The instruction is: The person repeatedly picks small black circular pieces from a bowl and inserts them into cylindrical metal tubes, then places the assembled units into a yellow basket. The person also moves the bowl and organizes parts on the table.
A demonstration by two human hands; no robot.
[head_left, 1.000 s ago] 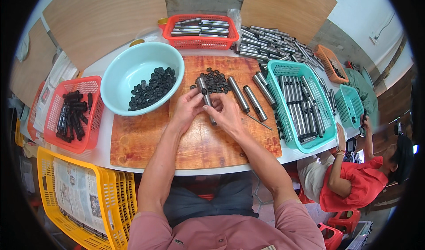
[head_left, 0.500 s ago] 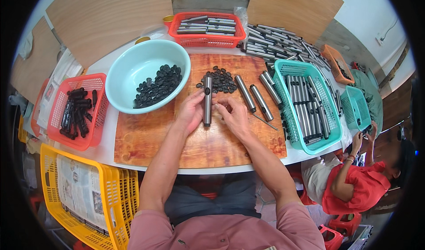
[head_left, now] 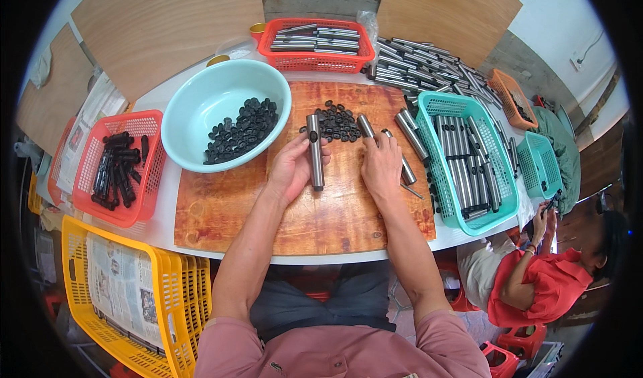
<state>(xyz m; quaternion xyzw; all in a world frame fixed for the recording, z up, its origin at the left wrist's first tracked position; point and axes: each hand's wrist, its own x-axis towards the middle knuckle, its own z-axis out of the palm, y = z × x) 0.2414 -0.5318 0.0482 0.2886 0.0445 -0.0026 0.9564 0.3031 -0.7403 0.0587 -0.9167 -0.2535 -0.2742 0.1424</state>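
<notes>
My left hand [head_left: 289, 170] is closed around a shiny metal tube [head_left: 315, 160], held nearly upright above the wooden board. The tube has a dark oval hole near its upper end. Over two loose metal tubes on the board rests my right hand [head_left: 382, 172]; its fingers bend down and cover part of the nearer tube [head_left: 365, 125]. Whether they grip it is hidden. The other tube [head_left: 408, 172] shows beside this hand, as does the end of a thin rod [head_left: 413, 192]. Behind the held tube lies a pile of small black oval parts [head_left: 340, 125].
A light-blue basin [head_left: 181, 110] of black parts stands left, beside a red basket [head_left: 151, 177] of black pieces. Tubes fill a red basket [head_left: 321, 63] behind and a turquoise basket [head_left: 479, 227] right. More tubes [head_left: 435, 66] are heaped back right. A person in red [head_left: 536, 284] sits at the right.
My right hand has left the held tube and moved right onto the loose tubes. My left hand keeps its tube in about the same place.
</notes>
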